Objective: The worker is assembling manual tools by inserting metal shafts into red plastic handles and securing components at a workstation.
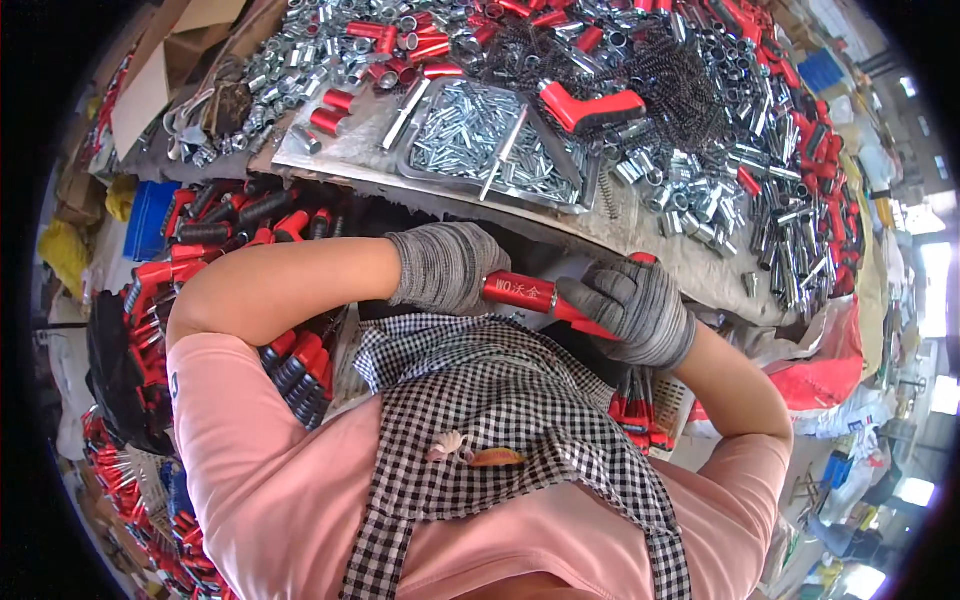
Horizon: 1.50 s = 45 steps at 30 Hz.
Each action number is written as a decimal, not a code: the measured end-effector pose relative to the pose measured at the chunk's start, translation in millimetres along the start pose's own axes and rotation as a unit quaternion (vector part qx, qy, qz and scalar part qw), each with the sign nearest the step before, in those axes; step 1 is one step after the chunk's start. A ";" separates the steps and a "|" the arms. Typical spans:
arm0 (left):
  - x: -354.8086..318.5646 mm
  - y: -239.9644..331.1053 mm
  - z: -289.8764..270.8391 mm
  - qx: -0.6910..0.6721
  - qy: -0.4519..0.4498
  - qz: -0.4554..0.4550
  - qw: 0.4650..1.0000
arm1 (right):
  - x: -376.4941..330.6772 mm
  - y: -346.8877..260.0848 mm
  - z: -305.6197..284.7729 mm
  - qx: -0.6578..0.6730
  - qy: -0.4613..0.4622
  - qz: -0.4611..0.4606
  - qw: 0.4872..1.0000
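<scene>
Both my hands wear grey knitted gloves. Between them, in front of my checked apron, lies a red pistol-shaped tool (520, 291) with a cylindrical barrel. My left hand (448, 268) is closed around the left end of the barrel. My right hand (637, 312) wraps the tool's other end, and its fingers hide much of that part. On the bench just beyond, a red and black pistol-grip body (592, 108) rests beside a metal tray (404, 168) of small silver pins (465, 130). A thin metal rod (505, 152) lies across the tray.
Dark coil springs (680, 95) are heaped behind the tray. Silver sleeves (705, 205) and red tubes lie around them. Below the bench edge (420, 190), several red and black pistol-grip tools (300, 375) are piled at my left. A red and white sack (820, 365) sits at right.
</scene>
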<state>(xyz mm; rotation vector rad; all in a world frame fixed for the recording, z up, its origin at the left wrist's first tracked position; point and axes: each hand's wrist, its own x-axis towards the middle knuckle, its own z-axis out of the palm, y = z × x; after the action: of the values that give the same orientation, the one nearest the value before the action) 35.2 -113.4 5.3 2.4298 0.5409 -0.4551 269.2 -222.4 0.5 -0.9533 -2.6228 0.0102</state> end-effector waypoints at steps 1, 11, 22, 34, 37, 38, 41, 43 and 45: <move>-1.1 0.1 -1.0 0.006 -0.005 0.000 1.000 | 1.0 -0.7 1.9 0.001 0.000 -0.002 1.000; -0.5 -16.3 20.2 -0.184 -0.166 0.056 0.967 | 16.0 2.9 -10.6 -0.004 -0.038 -0.169 0.985; -11.2 8.3 -15.6 0.095 0.051 -0.047 0.993 | 9.5 -11.2 2.4 0.095 0.048 0.109 0.988; -11.2 -3.4 5.9 -0.020 -0.060 0.067 0.996 | 16.4 -3.6 -10.2 -0.033 0.023 -0.165 0.985; -7.6 -8.9 19.2 -0.104 -0.095 0.074 0.987 | 17.2 -4.4 -10.2 -0.038 0.003 -0.183 0.982; -7.2 -10.0 20.7 -0.171 -0.127 0.065 0.975 | 16.7 -3.5 -10.0 -0.049 0.008 -0.198 0.979; -5.1 -11.5 14.6 -0.218 -0.119 0.033 0.968 | 14.7 1.4 -12.9 -0.052 -0.014 -0.162 0.985; -3.3 -9.5 7.5 -0.130 -0.085 0.056 0.986 | 9.9 -1.1 -4.6 -0.029 -0.019 -0.112 0.993; -3.5 -5.6 3.6 0.005 0.007 0.040 0.999 | 6.8 -6.3 -1.6 -0.007 -0.023 -0.062 0.998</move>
<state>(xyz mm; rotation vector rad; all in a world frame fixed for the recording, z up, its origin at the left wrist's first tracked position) 28.9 -112.5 1.4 2.4561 0.4457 -0.4090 260.9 -223.2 4.9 -0.8023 -2.7231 -0.0181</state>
